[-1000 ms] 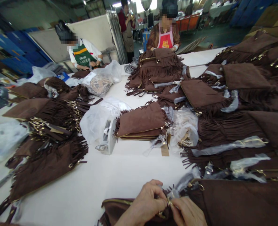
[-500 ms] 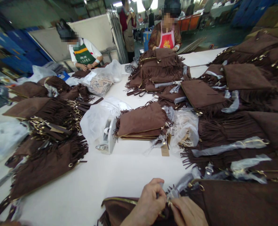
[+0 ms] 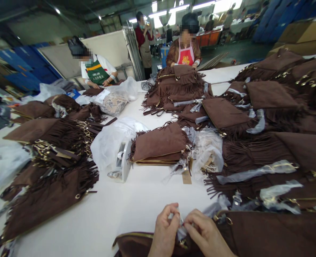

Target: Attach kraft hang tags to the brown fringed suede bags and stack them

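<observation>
A brown suede fringed bag [image 3: 267,235] with a gold zipper lies at the near edge of the white table [image 3: 125,210]. My left hand [image 3: 164,232] and my right hand [image 3: 204,233] meet above its top corner. Both pinch a small clear plastic wrap [image 3: 181,228] that sits at the bag's metal hardware. The fingers of both hands are closed on that wrap. A gold ring [image 3: 229,221] of the bag shows just right of my right hand.
Piles of the same brown fringed bags cover the table's left [image 3: 53,189], middle [image 3: 160,142] and right [image 3: 275,150]. Clear plastic bags [image 3: 112,137] and a white tool [image 3: 121,160] lie mid-table. Two people in aprons [image 3: 96,67] [image 3: 186,53] work at the far side.
My view has tilted up slightly. Both hands have lifted a little and drawn the plastic wrap up between their fingertips; the right hand shows more of its back.
</observation>
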